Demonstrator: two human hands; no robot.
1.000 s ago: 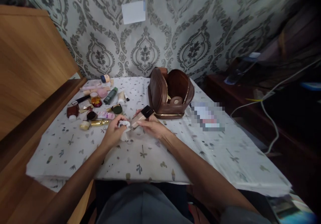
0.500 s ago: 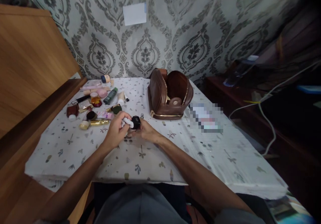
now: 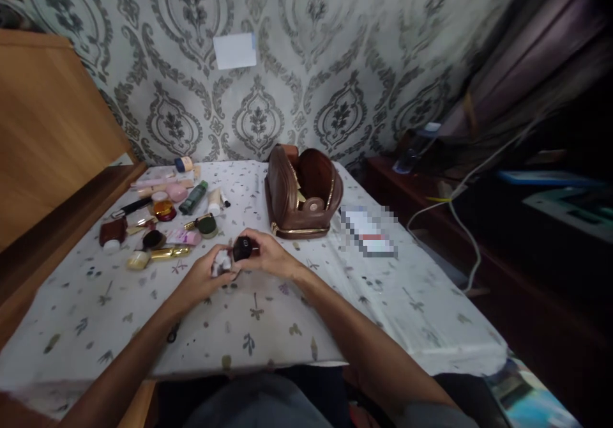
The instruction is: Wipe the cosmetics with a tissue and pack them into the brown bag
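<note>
My left hand (image 3: 202, 280) is closed on a crumpled white wipe (image 3: 221, 263). My right hand (image 3: 272, 257) grips a small black cosmetic container (image 3: 242, 248) with a pale mark on its face; its exact kind is unclear. The wipe and the container meet just above the table, and fingers hide parts of both. Left of my hands are a gold tube (image 3: 171, 253), a pink tube (image 3: 184, 237) and a dark green round jar (image 3: 207, 225). Behind my right hand stands a brown leather bag (image 3: 283, 191), unzipped and gaping at the top.
Several more cosmetics, including a green bottle (image 3: 194, 198) and an amber jar (image 3: 163, 208), lie at the table's left. A blurred-out phone-like object (image 3: 368, 231) lies right of the bag. A wooden panel (image 3: 57, 134) borders the left; a white cable (image 3: 472, 239) hangs at the right.
My view has shifted to the right. My right hand has come over the top of the black container, and my left hand has opened its grip somewhat around the wipe, showing more of it.
</note>
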